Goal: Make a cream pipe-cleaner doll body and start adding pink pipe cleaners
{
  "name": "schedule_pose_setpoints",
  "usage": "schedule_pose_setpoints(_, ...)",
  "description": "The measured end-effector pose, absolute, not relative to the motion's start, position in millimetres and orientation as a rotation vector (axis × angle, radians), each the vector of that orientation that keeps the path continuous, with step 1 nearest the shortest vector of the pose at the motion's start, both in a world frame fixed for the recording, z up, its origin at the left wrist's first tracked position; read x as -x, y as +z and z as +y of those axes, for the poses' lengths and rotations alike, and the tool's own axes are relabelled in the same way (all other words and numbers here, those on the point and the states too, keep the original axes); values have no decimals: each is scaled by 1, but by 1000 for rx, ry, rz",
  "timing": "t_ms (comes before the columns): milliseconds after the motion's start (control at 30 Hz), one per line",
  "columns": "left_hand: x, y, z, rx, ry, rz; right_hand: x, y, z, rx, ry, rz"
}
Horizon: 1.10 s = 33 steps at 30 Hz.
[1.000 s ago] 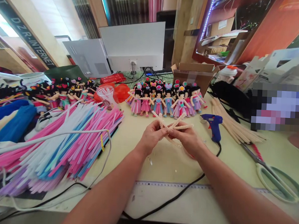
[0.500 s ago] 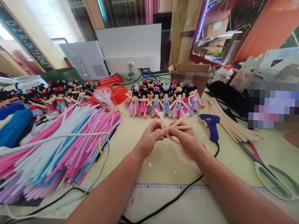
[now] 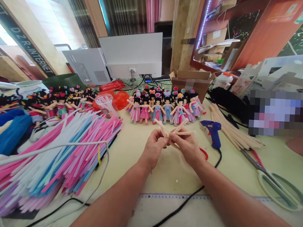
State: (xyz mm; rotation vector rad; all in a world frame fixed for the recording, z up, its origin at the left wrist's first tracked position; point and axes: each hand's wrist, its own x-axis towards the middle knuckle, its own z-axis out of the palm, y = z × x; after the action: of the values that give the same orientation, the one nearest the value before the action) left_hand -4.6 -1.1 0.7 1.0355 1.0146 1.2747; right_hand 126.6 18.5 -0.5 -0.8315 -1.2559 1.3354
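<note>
Several cream pipe cleaners [image 3: 182,132] cross each other between my two hands, their ends sticking out beyond the fingers. My left hand [image 3: 155,142] pinches them near the crossing. From the other side, my right hand [image 3: 184,143] grips the same pipe cleaners, thumb and fingertips close to the left ones. How they are joined at the crossing is hidden by the fingers. A red ring-like piece [image 3: 204,153] lies on the table by my right wrist. Just beyond my hands stand rows of small pipe-cleaner dolls [image 3: 157,108] in pink, blue and purple dresses.
A blue glue gun [image 3: 213,132] lies to the right, its black cord running toward me. Farther right are cream pipe cleaners [image 3: 232,129] and large scissors [image 3: 270,179]. A coloured pipe-cleaner pile [image 3: 70,150] covers the left. A ruler [image 3: 172,196] lies near the front edge.
The view has tilted up slightly, so things sit lower in the picture. Both hands stay together on the cream pipe cleaners, with slightly shifted fingers.
</note>
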Motion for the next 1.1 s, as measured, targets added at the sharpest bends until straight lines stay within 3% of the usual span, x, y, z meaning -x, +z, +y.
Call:
schedule_pose_setpoints(433, 2, -3, -5, -1219, 1387, 1105, -124, -10, 23, 838, 1357, -1147)
schedule_pose_setpoints(767, 12, 0, -7, -1967, 1547, 1211, -123, 5, 17, 952, 1282, -1165)
schedule_pose_setpoints(967, 15, -1, -7, -2303, 1517, 1253, -123, 4, 17, 911, 1564, -974)
schedule_pose_setpoints(1100, 14, 2, -7, -2253, 1540, 1185, -125, 4, 17, 794, 1581, -964)
